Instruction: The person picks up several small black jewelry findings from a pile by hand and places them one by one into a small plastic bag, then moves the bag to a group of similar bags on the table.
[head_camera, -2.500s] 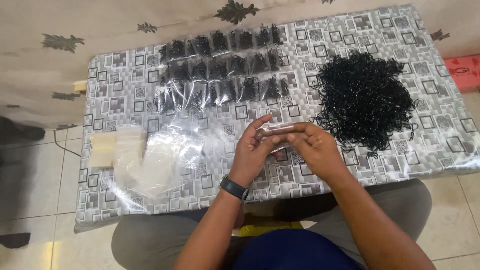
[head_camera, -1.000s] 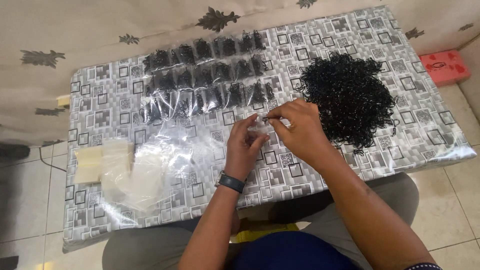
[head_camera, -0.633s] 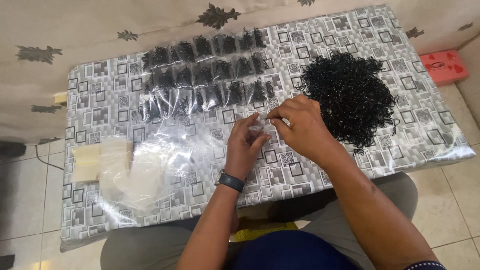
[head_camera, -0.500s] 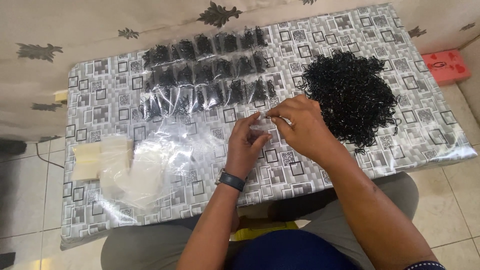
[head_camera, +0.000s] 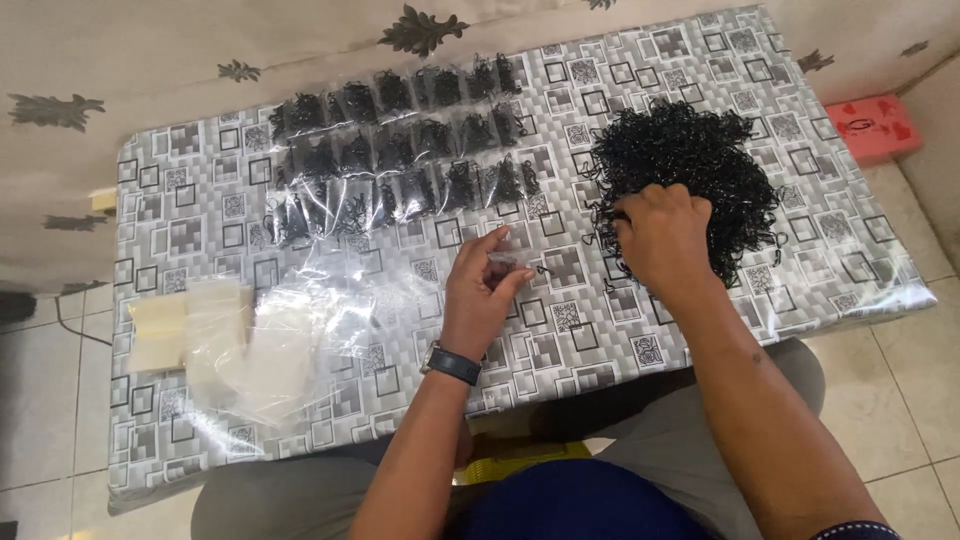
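Reaching into the heap of black rings (head_camera: 690, 165), the right hand (head_camera: 662, 235) closes on some, while the left hand (head_camera: 485, 290) pinches a small clear bag (head_camera: 503, 264). Filling seems underway; next, likely dropping rings into that bag's mouth.

Fingertips of right hand (head_camera: 662, 235) buried in heap of black loops (head_camera: 690, 185); grasp not discernible. Small clear bag (head_camera: 503, 268) pinched in left hand (head_camera: 483, 290), contents too small to resolve (transparent film, glare). Right forearm cut off at bottom edge. Red box (head_camera: 875, 122) partly hidden behind table edge (head_camera: 800, 325).
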